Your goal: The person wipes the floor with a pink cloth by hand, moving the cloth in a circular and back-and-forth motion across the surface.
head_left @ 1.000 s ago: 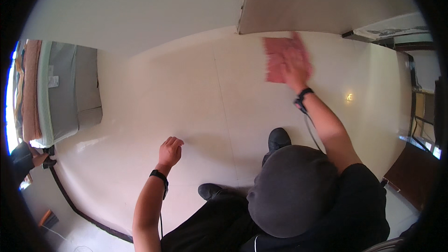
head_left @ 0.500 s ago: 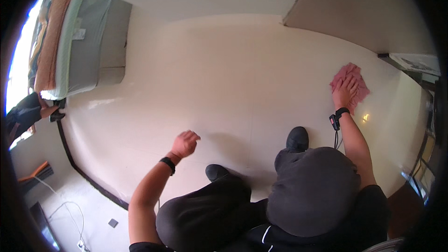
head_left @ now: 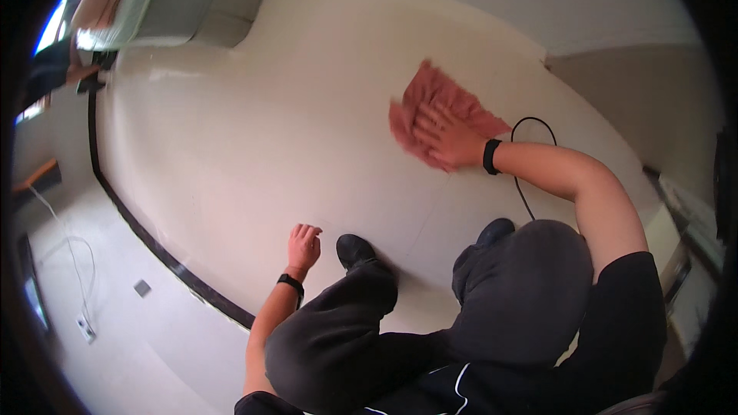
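Observation:
Against the pale floor (head_left: 254, 146), a crumpled pink cloth (head_left: 477, 110) lies under my right hand (head_left: 453, 138). The palm presses down flat on it and the fingers are spread, pointing left. A black band with a looping dark cable is at the right wrist. My left hand (head_left: 304, 247) hovers near my left shoe (head_left: 355, 250), its fingers loosely curled with nothing visible in them. It touches neither the cloth nor, as far as I can see, the floor.
A mattress on a grey bed base (head_left: 184, 0) stands at the far left, with another person's leg (head_left: 54, 69) beside it. A dark baseboard (head_left: 173, 265) runs along the left wall. A power strip (head_left: 86, 328) with a white cord is at the lower left.
My right hand has slid the cloth a long way left across the floor, away from the right-hand wall. The view has turned, and my left hand remains near my left knee.

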A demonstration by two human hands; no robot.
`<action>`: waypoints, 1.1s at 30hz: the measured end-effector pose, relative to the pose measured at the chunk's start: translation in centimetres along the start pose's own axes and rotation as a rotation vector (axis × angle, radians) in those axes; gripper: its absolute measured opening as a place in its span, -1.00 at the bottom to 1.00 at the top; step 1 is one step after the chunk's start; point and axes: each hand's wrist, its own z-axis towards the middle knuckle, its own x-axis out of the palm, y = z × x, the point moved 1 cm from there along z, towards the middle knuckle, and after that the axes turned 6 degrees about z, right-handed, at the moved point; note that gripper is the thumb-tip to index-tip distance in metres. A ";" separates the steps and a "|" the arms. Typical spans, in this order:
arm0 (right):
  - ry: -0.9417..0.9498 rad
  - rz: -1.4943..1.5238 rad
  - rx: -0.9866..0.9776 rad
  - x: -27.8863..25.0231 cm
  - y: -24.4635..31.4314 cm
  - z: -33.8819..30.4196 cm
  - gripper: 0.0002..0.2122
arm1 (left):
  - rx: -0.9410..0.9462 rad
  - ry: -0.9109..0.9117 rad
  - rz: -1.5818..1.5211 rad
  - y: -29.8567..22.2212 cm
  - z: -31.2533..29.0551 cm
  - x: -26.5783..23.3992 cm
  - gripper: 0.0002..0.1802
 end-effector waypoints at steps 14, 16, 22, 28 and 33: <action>-0.039 -0.107 -0.346 10.6 -7.8 4.3 -0.35 | -0.626 -0.163 -0.341 -6.0 -1.6 -1.1 -0.81; 0.086 0.103 0.058 8.6 -7.5 7.3 -0.23 | -0.757 -0.162 -0.330 -7.5 -4.9 -1.3 -0.81; -0.081 0.013 -0.065 12.4 -10.2 10.5 -0.16 | -1.186 -0.197 -0.254 -15.5 -15.4 5.7 -0.76; -0.363 -0.168 0.380 14.2 -10.0 12.8 -0.22 | -1.438 -0.247 -0.392 -26.2 -20.8 9.8 -0.78; -0.333 -0.278 0.649 14.9 -9.8 15.1 -0.21 | -1.466 -0.246 -0.294 -26.5 -23.4 12.7 -0.79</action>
